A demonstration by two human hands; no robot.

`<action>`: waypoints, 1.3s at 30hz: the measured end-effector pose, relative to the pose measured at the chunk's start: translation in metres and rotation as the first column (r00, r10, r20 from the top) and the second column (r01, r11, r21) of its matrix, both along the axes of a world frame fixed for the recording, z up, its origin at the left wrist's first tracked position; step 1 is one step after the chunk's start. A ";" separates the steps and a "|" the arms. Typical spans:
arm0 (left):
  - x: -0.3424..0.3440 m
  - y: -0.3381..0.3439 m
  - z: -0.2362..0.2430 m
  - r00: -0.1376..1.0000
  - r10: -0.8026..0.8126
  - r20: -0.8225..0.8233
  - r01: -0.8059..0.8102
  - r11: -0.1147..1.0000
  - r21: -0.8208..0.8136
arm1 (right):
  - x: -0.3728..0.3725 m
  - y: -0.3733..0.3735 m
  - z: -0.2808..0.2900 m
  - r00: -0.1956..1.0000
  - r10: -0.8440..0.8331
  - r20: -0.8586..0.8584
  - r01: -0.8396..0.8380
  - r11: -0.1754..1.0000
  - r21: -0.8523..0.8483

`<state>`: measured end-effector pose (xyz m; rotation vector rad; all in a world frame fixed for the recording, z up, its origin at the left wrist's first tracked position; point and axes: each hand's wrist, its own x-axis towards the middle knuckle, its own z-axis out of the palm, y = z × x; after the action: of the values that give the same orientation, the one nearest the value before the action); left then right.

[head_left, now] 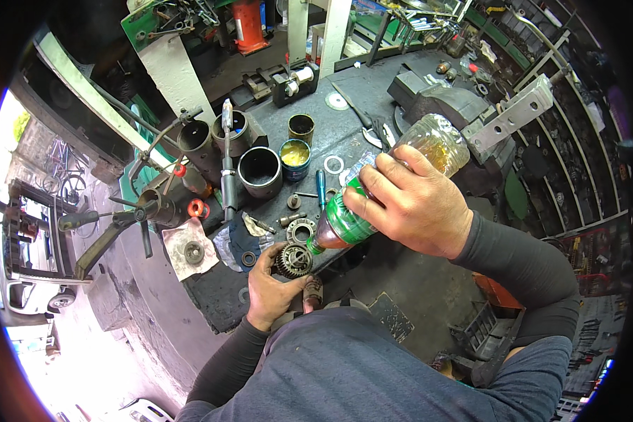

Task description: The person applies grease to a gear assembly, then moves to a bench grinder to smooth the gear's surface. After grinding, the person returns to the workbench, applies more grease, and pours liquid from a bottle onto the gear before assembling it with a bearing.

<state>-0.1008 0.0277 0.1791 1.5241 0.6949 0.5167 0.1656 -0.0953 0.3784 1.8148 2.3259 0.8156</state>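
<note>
My right hand point(422, 207) is wrapped round a clear plastic bottle point(439, 141) with a green label and amber liquid inside. The bottle is tilted neck-down, its green cap end just above a toothed metal gear point(294, 261). Fingers and thumb of my left hand point(273, 292) grip that gear at the bench's near edge; a shaft-like part extends below it. Whether liquid is flowing out cannot be made out. Just beyond the gear lies a bearing-like ring point(302, 230), with a blue-handled screwdriver point(321, 184) a little farther off.
Dark metal cylinders point(259, 173) and a tin of yellow grease point(295, 154) stand on the dark workbench point(309, 105). A vise point(436, 105) sits at the far right. At left, a stained cloth point(190, 250) bears a round part, beside a handled tool point(228, 169).
</note>
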 end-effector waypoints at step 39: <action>-0.016 0.002 -0.017 0.989 -0.008 0.147 0.044 0.970 -0.238 | 0.053 -0.030 -0.077 0.597 -0.406 -0.692 0.112 0.896 -0.429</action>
<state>-0.1165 0.0293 0.1618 1.2533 0.6007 0.4989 0.2188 -0.1250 0.3016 2.5580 2.2238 -0.5382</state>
